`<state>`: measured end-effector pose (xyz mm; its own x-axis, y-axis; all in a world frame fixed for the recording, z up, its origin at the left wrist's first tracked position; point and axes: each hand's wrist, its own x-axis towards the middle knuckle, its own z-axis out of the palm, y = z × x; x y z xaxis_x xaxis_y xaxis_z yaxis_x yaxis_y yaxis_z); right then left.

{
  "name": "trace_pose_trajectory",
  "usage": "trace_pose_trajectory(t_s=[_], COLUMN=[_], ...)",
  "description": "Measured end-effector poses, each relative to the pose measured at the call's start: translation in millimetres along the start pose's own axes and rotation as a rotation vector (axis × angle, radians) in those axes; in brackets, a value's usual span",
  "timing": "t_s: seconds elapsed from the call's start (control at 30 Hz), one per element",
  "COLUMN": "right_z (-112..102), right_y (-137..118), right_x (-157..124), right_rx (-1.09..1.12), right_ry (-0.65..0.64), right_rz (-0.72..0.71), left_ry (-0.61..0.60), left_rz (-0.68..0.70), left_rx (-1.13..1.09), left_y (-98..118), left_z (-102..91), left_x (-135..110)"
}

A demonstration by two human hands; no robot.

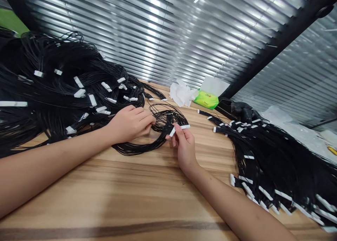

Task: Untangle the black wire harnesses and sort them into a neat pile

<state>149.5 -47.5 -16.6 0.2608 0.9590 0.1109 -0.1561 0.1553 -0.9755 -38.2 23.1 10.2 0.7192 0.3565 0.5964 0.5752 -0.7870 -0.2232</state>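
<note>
A looped bundle of thin black wires (158,128) with small white connectors lies on the wooden table (131,184) between my hands. My left hand (131,123) rests on the left side of the loop, its fingers curled and pinching the wires. My right hand (184,146) is closed in a pinch on a white connector (172,131) at the loop's right side. Another white connector (185,126) sticks out just above my right fingers.
A large heap of black wires with white connectors (52,90) fills the left. A second heap (276,163) spreads along the right edge. Crumpled white tissue (180,93) and a green tissue pack (206,99) lie at the back, before metal blinds (168,33).
</note>
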Motion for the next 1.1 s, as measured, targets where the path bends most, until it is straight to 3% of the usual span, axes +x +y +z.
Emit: trace_pose_trajectory(t_s=[0.1, 0.27, 0.33, 0.4, 0.53, 0.67, 0.8, 0.97, 1.03, 1.1], right_z=[1, 0, -2, -3, -3, 0, 2, 0, 0, 0], right_y=[-1, 1, 3, 3, 1, -1, 0, 3, 3, 3], right_x=[-2, -3, -4, -6, -9, -7, -3, 0, 0, 0], right_rx=[0.014, 0.071, 0.089, 0.097, 0.067, 0.032, 0.030, 0.042, 0.030, 0.016], right_ry=[-0.009, -0.047, -0.082, -0.134, -0.227, -0.177, -0.107, -0.070, -0.068, -0.072], right_rz=[0.004, 0.024, 0.038, 0.074, 0.141, 0.102, 0.078, 0.055, 0.050, 0.048], left_ry=[-0.004, -0.030, -0.059, -0.046, 0.139, 0.199, 0.246, 0.451, 0.459, 0.398], left_rz=[-0.089, -0.496, -0.571, -0.580, -0.655, -0.666, -0.684, -0.709, -0.664, -0.497], left_rx=[-0.060, -0.177, -0.238, -0.380, -0.810, -1.003, -1.022, -0.953, -0.836, -0.724], left_y=[-6, -15, -17, -17, -17, -15, -12, -8, -5, 1], left_z=[3.5, 9.8, 10.6, 10.7, 11.5, 14.1, 22.9, 25.8, 18.1, 9.0], left_x=[-3, -7, -8, -8, -7, -6, -7, -8, -7, -5])
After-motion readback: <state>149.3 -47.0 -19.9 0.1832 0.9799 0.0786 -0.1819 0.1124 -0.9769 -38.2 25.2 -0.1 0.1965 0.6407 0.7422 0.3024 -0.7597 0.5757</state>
